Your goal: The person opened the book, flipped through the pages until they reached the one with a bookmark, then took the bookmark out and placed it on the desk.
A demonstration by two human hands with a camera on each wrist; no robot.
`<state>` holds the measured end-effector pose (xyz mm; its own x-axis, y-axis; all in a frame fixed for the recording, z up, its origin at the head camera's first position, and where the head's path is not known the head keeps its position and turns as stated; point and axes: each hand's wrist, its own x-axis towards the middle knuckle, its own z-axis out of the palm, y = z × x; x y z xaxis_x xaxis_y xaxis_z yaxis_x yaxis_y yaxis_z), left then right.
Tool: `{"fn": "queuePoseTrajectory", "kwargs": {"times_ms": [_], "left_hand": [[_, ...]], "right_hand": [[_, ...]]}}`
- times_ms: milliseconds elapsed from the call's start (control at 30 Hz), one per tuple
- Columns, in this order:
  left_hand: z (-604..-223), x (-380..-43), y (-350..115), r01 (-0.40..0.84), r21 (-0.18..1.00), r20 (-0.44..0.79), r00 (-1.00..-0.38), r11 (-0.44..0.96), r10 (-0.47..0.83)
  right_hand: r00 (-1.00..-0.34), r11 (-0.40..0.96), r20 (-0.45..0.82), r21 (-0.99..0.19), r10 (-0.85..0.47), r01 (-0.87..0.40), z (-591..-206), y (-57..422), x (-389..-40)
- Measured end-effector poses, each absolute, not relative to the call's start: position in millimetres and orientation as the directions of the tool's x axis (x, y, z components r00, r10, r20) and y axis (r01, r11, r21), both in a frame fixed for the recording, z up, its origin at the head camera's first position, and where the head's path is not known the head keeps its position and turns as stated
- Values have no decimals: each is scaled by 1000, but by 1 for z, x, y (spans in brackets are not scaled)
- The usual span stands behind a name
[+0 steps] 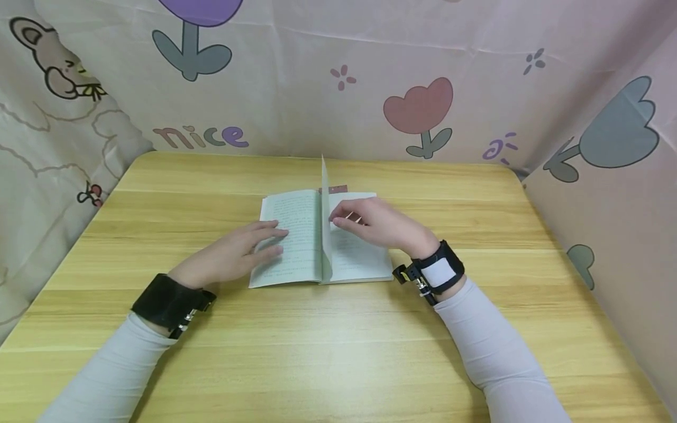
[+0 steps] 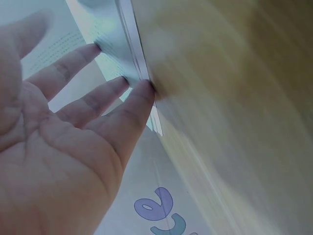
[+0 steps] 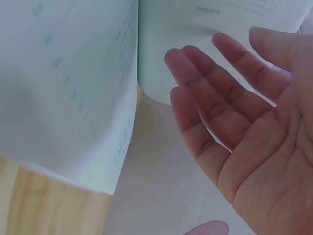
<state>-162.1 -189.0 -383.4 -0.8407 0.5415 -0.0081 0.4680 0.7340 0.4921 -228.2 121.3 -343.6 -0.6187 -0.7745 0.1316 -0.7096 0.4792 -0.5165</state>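
Note:
An open book (image 1: pixel 296 241) with pale greenish printed pages lies on the table. One page (image 1: pixel 325 235) stands nearly upright at its middle. My left hand (image 1: pixel 230 252) rests on the left side, fingers spread. In the left wrist view its fingertips (image 2: pixel 145 90) touch the page and the book's outer edge. My right hand (image 1: pixel 378 222) is over the right side, just right of the raised page. The right wrist view shows its fingers (image 3: pixel 195 73) loosely bent, pinching nothing, with a gap between them and the raised page (image 3: pixel 63 98).
The book lies on a light wooden table (image 1: pixel 328 346). A small dark reddish strip (image 1: pixel 338 189) sticks out past the book's far edge. Printed cloth (image 1: pixel 317 111) hangs behind the table and along both sides. Each wrist wears a black strap (image 1: pixel 166 299) with a camera.

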Motion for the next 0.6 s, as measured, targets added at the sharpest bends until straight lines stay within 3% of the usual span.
{"fn": "queuePoseTrajectory", "kwargs": {"times_ms": [600], "left_hand": [[-380,-162,-194,401,582,-2,-869,708,495]], "right_hand": [[-571,470,58,-504,-819,-725,-358,102,-218]]}}
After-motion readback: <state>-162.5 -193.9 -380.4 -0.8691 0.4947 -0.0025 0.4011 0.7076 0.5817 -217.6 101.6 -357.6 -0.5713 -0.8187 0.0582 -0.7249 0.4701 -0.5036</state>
